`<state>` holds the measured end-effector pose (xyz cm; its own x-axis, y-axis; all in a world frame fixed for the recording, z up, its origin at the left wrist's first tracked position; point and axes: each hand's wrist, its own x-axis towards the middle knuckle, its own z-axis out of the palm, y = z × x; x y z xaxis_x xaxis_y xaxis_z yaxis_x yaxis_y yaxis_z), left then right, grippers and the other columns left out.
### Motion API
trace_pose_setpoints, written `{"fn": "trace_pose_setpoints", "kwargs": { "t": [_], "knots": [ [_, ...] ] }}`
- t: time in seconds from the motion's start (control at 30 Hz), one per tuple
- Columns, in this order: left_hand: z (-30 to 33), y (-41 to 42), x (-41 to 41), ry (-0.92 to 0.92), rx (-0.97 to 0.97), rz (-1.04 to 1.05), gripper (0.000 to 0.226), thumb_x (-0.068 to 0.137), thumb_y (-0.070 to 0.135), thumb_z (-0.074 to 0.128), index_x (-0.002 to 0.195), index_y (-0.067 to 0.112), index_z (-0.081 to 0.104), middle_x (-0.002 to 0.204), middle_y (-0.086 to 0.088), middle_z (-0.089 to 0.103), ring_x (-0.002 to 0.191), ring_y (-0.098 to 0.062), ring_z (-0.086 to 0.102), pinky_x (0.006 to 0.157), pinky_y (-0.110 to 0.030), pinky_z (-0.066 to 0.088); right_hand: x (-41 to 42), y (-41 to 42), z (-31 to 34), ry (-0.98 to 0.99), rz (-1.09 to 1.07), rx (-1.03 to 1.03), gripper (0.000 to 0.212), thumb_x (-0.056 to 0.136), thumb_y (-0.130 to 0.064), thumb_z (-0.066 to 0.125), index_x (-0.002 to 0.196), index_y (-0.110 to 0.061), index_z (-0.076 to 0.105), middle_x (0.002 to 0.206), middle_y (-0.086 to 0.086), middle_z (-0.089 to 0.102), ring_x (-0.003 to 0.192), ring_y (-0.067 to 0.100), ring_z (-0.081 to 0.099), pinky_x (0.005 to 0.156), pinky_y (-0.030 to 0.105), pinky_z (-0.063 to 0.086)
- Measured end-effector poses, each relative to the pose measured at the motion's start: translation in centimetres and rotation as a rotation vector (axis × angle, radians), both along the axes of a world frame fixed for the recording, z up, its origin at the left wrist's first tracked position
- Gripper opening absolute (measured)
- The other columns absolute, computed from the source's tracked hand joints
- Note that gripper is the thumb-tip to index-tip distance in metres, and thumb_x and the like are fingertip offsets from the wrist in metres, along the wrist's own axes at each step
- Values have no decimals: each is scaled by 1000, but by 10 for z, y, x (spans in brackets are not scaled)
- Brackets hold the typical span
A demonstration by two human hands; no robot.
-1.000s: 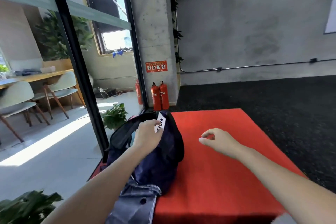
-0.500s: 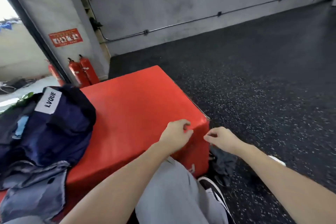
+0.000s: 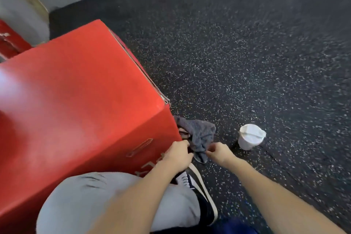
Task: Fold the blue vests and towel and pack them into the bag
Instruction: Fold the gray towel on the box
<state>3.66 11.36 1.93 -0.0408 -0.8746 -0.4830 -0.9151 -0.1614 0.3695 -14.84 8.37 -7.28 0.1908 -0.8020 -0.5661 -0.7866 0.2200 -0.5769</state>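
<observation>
Person crouched or seated low beside red box [image 3: 76, 100]; both hands down at floor [image 3: 247, 62] level by its near corner

Towel [image 3: 199, 137]: grey-blue, crumpled heap on the dark speckled floor, touching the box's corner edge. Part of it seems tucked against or behind that corner; hard to tell how much

Right hand [image 3: 220, 153]: fingers curled together, pinching the lower tip of the towel. Left hand [image 3: 178, 155]: at the towel's left side, against the box face; fingers curled, but the frame does not show whether they have cloth or only rest by it. Cannot tell

White lidded cup [image 3: 250, 136] stands upright on the floor just beside the towel, to its right. Shoe [image 3: 197, 186] and grey-trousered knee [image 3: 106, 195] directly below the hands. Bag and vests not in view

Risks, as judged from here:
- Cup is the main one. A sweep of lifted cloth or of the right forearm outward could clip it and tip it; if it holds liquid, the lid may not save the floor or the towel
- Pinch is on one tip only. Lifted that way the towel will hang long and drag on the floor, picking up grit
- If cloth is caught at the box corner, where a metal trim strip ends, a quick pull may snag it
- Loose end could fall under the shoe and get stepped on when rising
- View is motion-blurred; head is moving fast, so aim may be off
</observation>
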Motion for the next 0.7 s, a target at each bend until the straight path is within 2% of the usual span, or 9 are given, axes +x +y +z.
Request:
{"fn": "trace_pose_setpoints", "kwargs": {
  "t": [0.1,0.2,0.37,0.47,0.57,0.63,0.7],
  "knots": [
    [-31,-9,0,-21,43,41,36,95,29,60,128,15,60,123,-13,65,113,-34,62,90,-39,52,16,-18,-34,-21,-50,23,21,94,-35,63,85,-16,60,84,3,64,87,25,65,68,29,40],
    [-53,-18,1,6,58,83,41,93,29,64,132,16,59,123,-12,66,115,-31,62,95,-37,50,33,-40,-56,-5,-130,1,29,93,-42,62,101,-14,60,98,7,67,95,29,65,71,31,41],
    [-80,-24,10,65,110,97,45,91,29,66,132,14,60,123,-11,67,113,-28,63,100,-39,48,63,-68,-83,23,-200,9,40,80,-54,63,94,-17,57,95,6,63,88,29,63,66,33,43],
    [-84,-26,16,85,107,106,46,91,30,66,133,15,59,126,-11,66,115,-27,62,103,-37,47,73,-76,-88,61,-202,32,25,83,-38,60,95,-16,61,101,8,62,93,30,62,70,32,44],
    [-77,-30,22,83,84,118,46,92,28,67,135,14,59,127,-11,65,118,-27,60,103,-35,45,73,-77,-79,-18,-304,31,10,84,-23,57,80,-13,56,84,8,63,81,29,61,64,31,42],
    [-67,-31,24,90,70,127,45,92,28,67,134,15,60,127,-10,65,119,-26,60,103,-34,45,68,-77,-63,-77,-330,-27,13,85,-17,56,73,-12,51,71,5,58,73,26,56,64,38,45],
    [-51,-30,25,99,51,129,44,92,28,66,134,15,60,128,-9,65,119,-25,60,103,-34,45,59,-78,-37,-106,-304,-88,16,88,-12,55,72,-11,50,67,6,53,67,23,50,67,42,48]
  ]
}}
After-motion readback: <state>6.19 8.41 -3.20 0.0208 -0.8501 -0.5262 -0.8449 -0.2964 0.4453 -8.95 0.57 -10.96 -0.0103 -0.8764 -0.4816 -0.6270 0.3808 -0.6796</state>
